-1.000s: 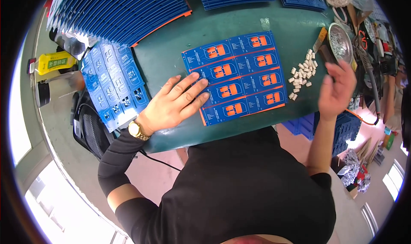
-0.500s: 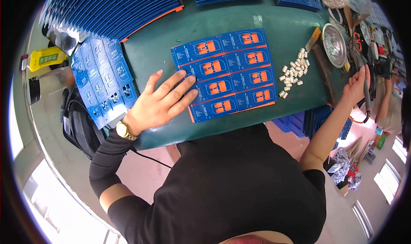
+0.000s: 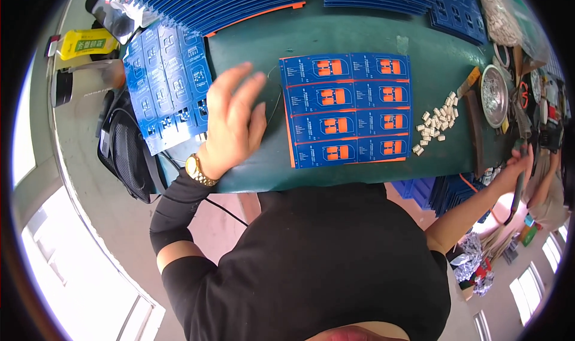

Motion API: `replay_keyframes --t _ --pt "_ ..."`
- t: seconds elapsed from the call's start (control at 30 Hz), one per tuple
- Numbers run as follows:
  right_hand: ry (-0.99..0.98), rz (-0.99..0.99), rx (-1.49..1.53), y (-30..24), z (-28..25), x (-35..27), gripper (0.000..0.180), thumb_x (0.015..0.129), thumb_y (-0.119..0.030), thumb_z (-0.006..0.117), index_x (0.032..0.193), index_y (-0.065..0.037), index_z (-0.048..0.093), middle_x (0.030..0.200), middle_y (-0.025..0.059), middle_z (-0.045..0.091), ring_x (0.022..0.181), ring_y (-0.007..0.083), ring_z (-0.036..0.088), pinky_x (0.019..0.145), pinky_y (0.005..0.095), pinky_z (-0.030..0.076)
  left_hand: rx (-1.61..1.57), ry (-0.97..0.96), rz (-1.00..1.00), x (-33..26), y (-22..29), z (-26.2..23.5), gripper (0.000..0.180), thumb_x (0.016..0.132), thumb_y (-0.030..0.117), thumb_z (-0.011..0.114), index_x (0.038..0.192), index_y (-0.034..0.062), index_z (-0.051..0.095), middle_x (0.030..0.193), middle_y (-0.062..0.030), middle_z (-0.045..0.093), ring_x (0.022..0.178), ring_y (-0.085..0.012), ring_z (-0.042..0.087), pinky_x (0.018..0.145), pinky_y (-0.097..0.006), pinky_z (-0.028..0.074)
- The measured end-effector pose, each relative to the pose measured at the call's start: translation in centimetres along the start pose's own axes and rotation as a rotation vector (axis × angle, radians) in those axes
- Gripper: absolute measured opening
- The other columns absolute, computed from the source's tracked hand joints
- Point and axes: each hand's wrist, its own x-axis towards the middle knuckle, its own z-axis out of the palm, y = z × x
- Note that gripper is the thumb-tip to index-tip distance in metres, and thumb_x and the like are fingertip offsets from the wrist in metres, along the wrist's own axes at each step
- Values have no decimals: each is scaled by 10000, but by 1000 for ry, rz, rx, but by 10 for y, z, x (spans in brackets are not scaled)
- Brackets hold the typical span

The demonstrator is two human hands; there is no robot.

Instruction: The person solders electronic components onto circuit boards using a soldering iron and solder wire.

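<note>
A blue circuit board panel [image 3: 353, 97] with orange patches in several units lies on the green table before me. To its left, my left hand [image 3: 232, 122] is off the panel, fingers spread and curved, and I see nothing held in it. A thin wire [image 3: 275, 98] runs beside the panel's left edge. At far right, my right hand [image 3: 518, 162] is closed around the dark handle of a soldering iron [image 3: 517, 194]; its tip is hard to make out. Small white connectors [image 3: 440, 120] lie in a loose heap right of the panel.
Blue boards [image 3: 165, 80] lie at left beside a black mesh bag [image 3: 123, 152]. Rows of blue panels [image 3: 239, 5] stand along the back. A round metal dish [image 3: 494, 95] and a dark bar [image 3: 474, 134] are right of the connectors. Another person's arm [image 3: 544, 182] shows at far right.
My left hand has lifted off the panel's left edge and drawn away leftward. The whole view has shifted and turned slightly. My right hand still grips the soldering iron.
</note>
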Motion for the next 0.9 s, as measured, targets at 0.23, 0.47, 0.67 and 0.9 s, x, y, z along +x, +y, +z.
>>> replay_keyframes --t 0.23,0.47,0.67,0.9 --pt "285 -66 26 -59 10 -54 426 973 -323 539 1129 64 623 758 115 644 548 93 500 474 190 372 48 -111 -332 15 -9 5 162 797 60 690 942 20 626 1067 -122 588 1011 -289 533 865 -346 432" --pt "-17 -441 319 -80 56 -91 492 988 -357 495 1195 89 512 765 231 646 515 215 589 460 253 470 -680 146 -522 16 -27 10 43 911 30 556 910 4 591 1048 -80 606 898 -132 555 803 -246 435" --pt "-557 -434 667 -116 98 -115 444 979 -292 524 1255 42 428 822 260 669 565 234 637 502 277 529 -659 198 -598 22 -9 18 27 918 39 571 919 13 579 1000 -97 655 871 -138 586 791 -248 460" --pt "-894 -302 726 -179 131 -147 366 767 137 677 1079 1 544 940 253 675 789 278 693 695 351 582 -1098 261 -552 27 36 -18 80 974 81 534 1004 7 533 890 -66 596 753 -153 651 692 -274 549"
